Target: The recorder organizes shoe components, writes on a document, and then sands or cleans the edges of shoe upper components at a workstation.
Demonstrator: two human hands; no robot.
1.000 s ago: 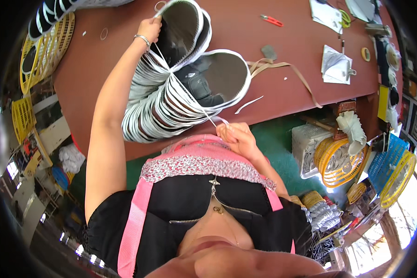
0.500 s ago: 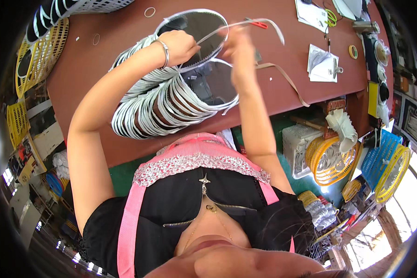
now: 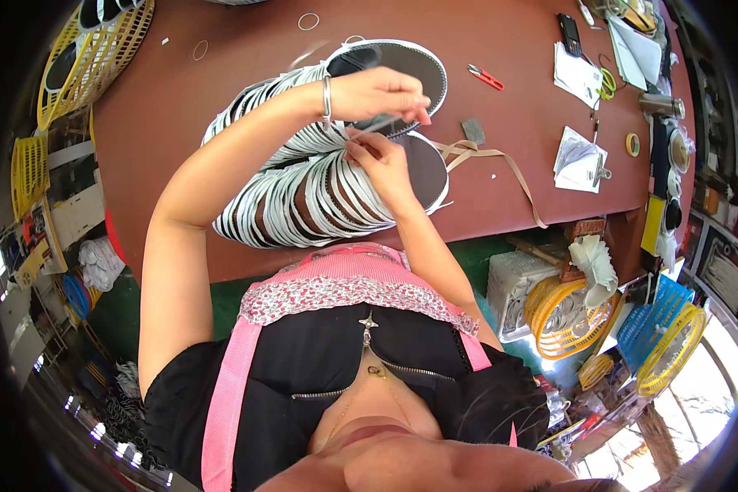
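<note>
Two rows of dark oval pieces with white edging stand packed side by side: a far row (image 3: 271,98) and a near row (image 3: 303,201). Above the far row, my left hand (image 3: 379,94) is closed in a pinch, a bracelet on its wrist. My right hand (image 3: 383,164) lies just below it, fingers pinched, over the right part of the near row. Between the two hands runs a thin white strip (image 3: 377,125), blurred by motion, and both hands grip it. Their fingertips partly hide where the strip begins and ends.
Right of the rows lie a tan strap (image 3: 504,156), a grey flat block (image 3: 473,131) and red thread snips (image 3: 486,78). Papers, a clipboard (image 3: 578,164), a tape roll (image 3: 632,145) and green-handled scissors (image 3: 606,84) sit farther right. A yellow basket (image 3: 123,49) stands at the far left.
My right hand has come in from the right, down beside the left hand. The left hand has moved right across the far row. The long loose strip end is no longer stretched out to the right.
</note>
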